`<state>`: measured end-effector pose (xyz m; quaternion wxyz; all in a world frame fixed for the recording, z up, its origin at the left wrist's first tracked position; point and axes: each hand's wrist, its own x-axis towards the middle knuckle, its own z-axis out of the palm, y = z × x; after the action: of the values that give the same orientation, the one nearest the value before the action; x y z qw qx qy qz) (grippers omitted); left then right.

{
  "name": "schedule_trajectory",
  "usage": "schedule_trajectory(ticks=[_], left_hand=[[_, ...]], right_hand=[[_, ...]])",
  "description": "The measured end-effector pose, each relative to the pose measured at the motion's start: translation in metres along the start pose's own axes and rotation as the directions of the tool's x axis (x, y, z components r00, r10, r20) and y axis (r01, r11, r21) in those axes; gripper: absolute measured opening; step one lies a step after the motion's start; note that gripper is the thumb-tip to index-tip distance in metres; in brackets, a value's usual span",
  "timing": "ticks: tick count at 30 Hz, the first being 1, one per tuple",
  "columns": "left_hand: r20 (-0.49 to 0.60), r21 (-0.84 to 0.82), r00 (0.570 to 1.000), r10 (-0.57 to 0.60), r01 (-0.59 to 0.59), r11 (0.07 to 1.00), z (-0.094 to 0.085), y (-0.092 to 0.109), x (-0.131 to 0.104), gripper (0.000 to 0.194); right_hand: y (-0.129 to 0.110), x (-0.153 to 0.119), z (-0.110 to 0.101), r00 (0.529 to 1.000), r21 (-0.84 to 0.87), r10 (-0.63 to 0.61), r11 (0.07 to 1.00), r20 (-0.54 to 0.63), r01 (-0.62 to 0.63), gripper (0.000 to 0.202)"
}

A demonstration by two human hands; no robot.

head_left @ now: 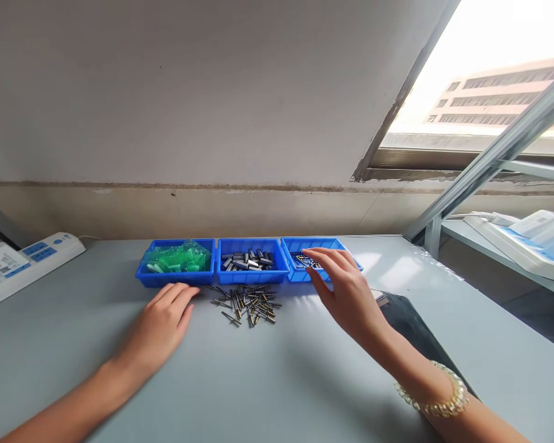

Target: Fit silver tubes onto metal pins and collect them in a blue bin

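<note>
My left hand (164, 321) lies on the grey table with its fingers stretched out, just in front of the left blue bin (175, 281) and left of a loose pile of metal pop rivets (247, 303). Over the right blue bin (300, 276) hovers my right hand (344, 286), thumb and fingers apart, nothing visible between them. Some rivets (305, 261) show inside that bin; the hand hides part of it. The middle blue bin (252, 277) holds several short metal spacers (249, 261). Crumpled green plastic bags (180, 255) with pale pieces fill the left bin.
A dark flat tablet-like panel (415, 326) lies under my right forearm. White power strips (60, 247) stand at the far left. A metal frame post (466, 166) and a shelf with white-and-blue items (530, 240) are on the right. The wall (212, 212) runs behind the bins.
</note>
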<state>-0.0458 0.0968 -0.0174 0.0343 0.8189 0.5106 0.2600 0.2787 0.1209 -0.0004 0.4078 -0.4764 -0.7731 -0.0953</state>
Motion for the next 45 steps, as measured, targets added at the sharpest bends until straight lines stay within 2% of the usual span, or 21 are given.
schedule_trajectory(ticks=[4,7,9,12,14,18,21,24,27,31,33,36,38,42,44,45], left_hand=[[0.021,-0.03,0.999,0.04,-0.039,0.999,-0.003,0.007,-0.002,0.032],[0.024,-0.08,0.998,0.064,-0.062,0.995,-0.006,0.024,-0.005,0.026],[0.016,-0.158,0.998,0.064,-0.06,0.986,-0.006,0.038,-0.01,0.02],[0.012,-0.402,1.0,-0.002,0.007,0.916,-0.006,0.061,-0.02,0.011],[0.035,-0.5,0.998,-0.047,0.058,0.864,-0.006,0.074,-0.026,0.012],[0.076,-0.593,0.988,-0.135,0.154,0.79,-0.005,0.085,-0.032,0.011],[0.119,-0.627,0.975,-0.19,0.222,0.747,-0.004,0.087,-0.031,0.01],[0.175,-0.639,0.958,-0.228,0.287,0.714,-0.005,0.088,-0.029,0.013],[0.186,-0.62,0.954,-0.233,0.298,0.726,-0.007,0.09,-0.028,0.014],[0.086,-0.615,0.963,-0.257,0.254,0.746,-0.009,0.091,-0.029,0.01],[0.101,-0.631,0.956,-0.274,0.274,0.725,-0.008,0.09,-0.03,0.011],[0.248,-0.653,0.922,-0.299,0.387,0.651,-0.005,0.09,-0.033,0.015],[0.382,-0.687,0.881,-0.279,0.472,0.552,-0.004,0.091,-0.034,0.022],[0.619,-0.727,0.782,-0.071,0.606,0.323,-0.009,0.098,-0.03,0.029],[0.668,-0.721,0.744,0.012,0.644,0.255,-0.01,0.1,-0.026,0.023],[0.674,-0.721,0.739,0.017,0.652,0.234,-0.01,0.099,-0.026,0.022]], right_hand=[[-0.027,-0.013,0.001,0.994,0.176,-0.004,0.984,0.113,-0.016,0.02],[-0.05,-0.024,0.001,0.955,0.37,0.062,0.913,0.29,-0.172,0.017],[-0.064,-0.032,0.002,0.878,0.473,0.105,0.81,0.467,-0.348,0.015],[-0.08,-0.042,0.003,0.738,0.546,0.086,0.617,0.669,-0.567,0.019],[-0.087,-0.046,0.004,0.709,0.561,0.07,0.558,0.702,-0.611,0.019],[-0.093,-0.048,0.006,0.744,0.584,0.07,0.572,0.665,-0.576,0.01],[-0.094,-0.046,0.006,0.833,0.644,0.078,0.597,0.547,-0.479,0.011],[-0.095,-0.045,0.004,0.924,0.69,0.045,0.651,0.38,-0.316,0.009],[-0.098,-0.042,0.001,0.97,0.698,-0.015,0.697,0.244,-0.164,0.01],[-0.099,-0.037,-0.004,0.986,0.64,0.018,0.759,0.165,-0.121,0.012],[-0.099,-0.036,-0.005,0.988,0.615,0.029,0.78,0.15,-0.116,0.012],[-0.099,-0.036,-0.004,0.992,0.603,0.018,0.793,0.121,-0.088,0.013],[-0.1,-0.036,-0.003,0.996,0.602,-0.008,0.797,0.088,-0.047,0.015],[-0.105,-0.039,-0.001,0.991,0.64,-0.135,0.763,0.025,0.087,0.011],[-0.106,-0.041,-0.001,0.978,0.654,-0.207,0.743,0.019,0.145,0.009],[-0.107,-0.041,-0.001,0.973,0.658,-0.231,0.735,0.021,0.16,0.009]])
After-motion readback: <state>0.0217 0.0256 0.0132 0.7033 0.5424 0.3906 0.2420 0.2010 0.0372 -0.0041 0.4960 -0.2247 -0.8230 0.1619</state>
